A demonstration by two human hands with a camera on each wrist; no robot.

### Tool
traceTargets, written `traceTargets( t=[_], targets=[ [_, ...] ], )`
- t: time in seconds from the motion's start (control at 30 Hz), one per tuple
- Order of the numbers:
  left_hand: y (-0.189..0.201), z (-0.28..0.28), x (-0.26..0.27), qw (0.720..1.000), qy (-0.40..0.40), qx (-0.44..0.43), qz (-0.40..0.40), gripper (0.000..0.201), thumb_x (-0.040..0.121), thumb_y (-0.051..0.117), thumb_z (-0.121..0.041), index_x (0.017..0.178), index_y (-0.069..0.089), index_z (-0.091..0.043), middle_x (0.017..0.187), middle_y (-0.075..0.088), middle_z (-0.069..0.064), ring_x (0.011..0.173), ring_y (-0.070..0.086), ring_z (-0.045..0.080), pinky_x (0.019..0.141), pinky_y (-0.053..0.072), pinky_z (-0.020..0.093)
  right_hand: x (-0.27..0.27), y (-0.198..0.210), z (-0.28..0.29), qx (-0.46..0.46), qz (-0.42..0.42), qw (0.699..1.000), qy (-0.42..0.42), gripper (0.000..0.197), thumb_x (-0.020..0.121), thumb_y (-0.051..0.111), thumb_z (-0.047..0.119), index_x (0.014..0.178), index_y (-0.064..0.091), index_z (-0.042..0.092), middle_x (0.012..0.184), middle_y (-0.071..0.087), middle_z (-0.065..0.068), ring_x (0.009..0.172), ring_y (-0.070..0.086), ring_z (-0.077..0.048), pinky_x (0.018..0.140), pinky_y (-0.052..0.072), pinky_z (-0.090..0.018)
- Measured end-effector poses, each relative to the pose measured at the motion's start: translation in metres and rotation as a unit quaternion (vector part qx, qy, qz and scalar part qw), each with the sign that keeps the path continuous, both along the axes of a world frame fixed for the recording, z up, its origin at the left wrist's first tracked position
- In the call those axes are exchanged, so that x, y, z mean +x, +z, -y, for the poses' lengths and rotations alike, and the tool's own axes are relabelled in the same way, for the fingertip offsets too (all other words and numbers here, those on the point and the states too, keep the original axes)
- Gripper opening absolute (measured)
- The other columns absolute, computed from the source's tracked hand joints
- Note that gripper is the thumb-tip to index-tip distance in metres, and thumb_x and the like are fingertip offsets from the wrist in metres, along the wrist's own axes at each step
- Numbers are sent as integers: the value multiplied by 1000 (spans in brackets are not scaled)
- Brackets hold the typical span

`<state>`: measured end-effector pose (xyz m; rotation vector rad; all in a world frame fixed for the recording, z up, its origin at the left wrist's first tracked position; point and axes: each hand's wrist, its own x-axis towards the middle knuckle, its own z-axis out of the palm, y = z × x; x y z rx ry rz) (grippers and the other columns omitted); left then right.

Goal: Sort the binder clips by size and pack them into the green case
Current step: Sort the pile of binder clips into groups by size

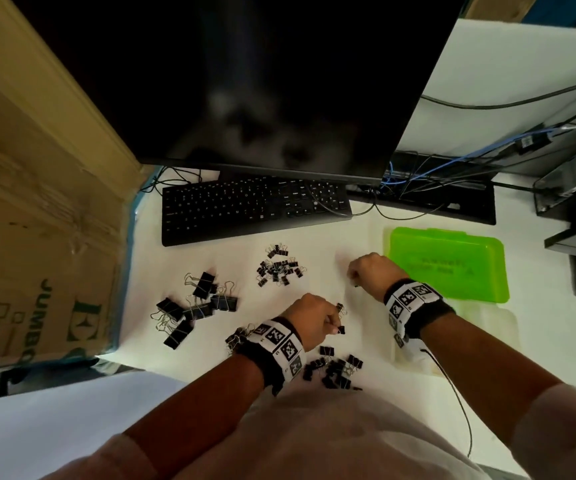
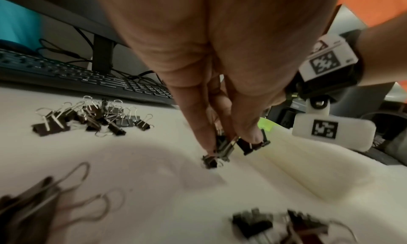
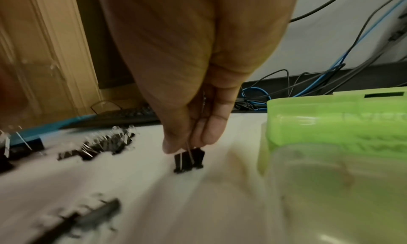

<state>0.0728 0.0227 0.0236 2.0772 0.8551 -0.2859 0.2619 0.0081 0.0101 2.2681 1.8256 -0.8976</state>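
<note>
Black binder clips lie in groups on the white desk: large ones point(image 1: 194, 308) at left, small ones point(image 1: 279, 266) near the keyboard, and a mixed heap point(image 1: 333, 370) close to me. My left hand point(image 1: 314, 320) pinches small clips point(image 2: 222, 147) just above the desk, with another small clip point(image 2: 210, 161) under its fingertips. My right hand point(image 1: 371, 271) pinches the wire handle of a small clip point(image 3: 189, 160) that hangs just above the desk, left of the green case point(image 1: 449, 265). The case's lid point(image 3: 337, 122) is green; a clear tray part point(image 3: 330, 187) lies nearer.
A black keyboard point(image 1: 255, 209) and a dark monitor point(image 1: 245, 81) stand behind the clips. A cardboard box point(image 1: 37, 220) walls the left side. Cables point(image 1: 452, 168) and dark equipment crowd the back right. A thin wire point(image 1: 452, 386) runs from my right wrist.
</note>
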Motion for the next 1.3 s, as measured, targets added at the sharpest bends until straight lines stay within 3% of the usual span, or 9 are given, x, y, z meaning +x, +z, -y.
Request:
traceTargets(
  t=[0.2,0.47,0.63,0.7,0.77,0.87,1.0,1.17,1.3],
  targets=[
    [-3,21,-16,999,-25,10,-27,16,88,63,-13,102,69,-11,104,69,7,94,65,20,80,47,22,-26,12,51,-43,-60,997,-31,19,77,70,19,95,68,22,98,69,-8,88,65,-23,79,49,-27],
    [-5,39,-19,998,-56,23,-35,18,89,62,-18,105,67,-11,106,66,10,98,63,26,84,47,28,-50,5,97,-71,-75,994,-30,23,82,62,13,103,67,21,108,66,-9,96,63,-24,84,47,-29],
    [-4,41,-23,997,-70,34,-17,26,92,57,-17,118,60,-16,121,61,7,109,59,22,92,45,29,-47,8,108,-51,-109,993,-19,28,84,56,5,107,66,18,109,69,-6,98,64,-20,83,47,-24],
    [-1,33,-25,998,-48,41,8,28,94,51,-10,119,59,-19,123,58,4,111,56,20,97,45,30,-44,11,112,-42,-116,992,-13,32,84,56,0,109,65,17,111,67,-4,98,63,-17,80,45,-21],
    [2,18,-28,998,3,55,33,33,94,47,-3,119,57,-22,127,54,0,116,51,16,100,38,23,-41,12,115,-34,-115,993,-16,39,83,50,-7,110,64,18,113,65,-4,96,64,-15,81,48,-22],
    [5,-15,-36,988,103,102,46,42,90,51,3,124,53,-22,135,43,-2,124,43,15,102,29,19,-36,12,109,-5,-105,994,-27,39,84,48,-7,111,64,17,113,64,-5,93,64,-16,83,49,-25],
    [1,-55,-45,969,195,153,1,67,79,69,0,137,40,-19,143,29,4,128,41,25,109,35,32,-34,10,94,-16,-90,995,-28,32,81,67,7,111,61,16,112,59,-7,96,59,-20,79,41,-23],
    [-11,-78,-44,967,196,131,-98,101,69,80,-5,147,18,-23,155,8,7,135,33,32,110,36,40,-41,8,76,3,-83,996,-24,49,79,69,9,121,46,18,121,45,-5,95,60,-29,79,48,-35],
    [-22,-82,-38,968,186,90,-142,113,65,84,-9,149,10,-25,154,12,10,137,27,35,110,34,45,-47,4,59,-16,-91,996,-9,70,77,73,15,135,33,19,128,40,-7,101,60,-33,85,49,-41]
  ],
)
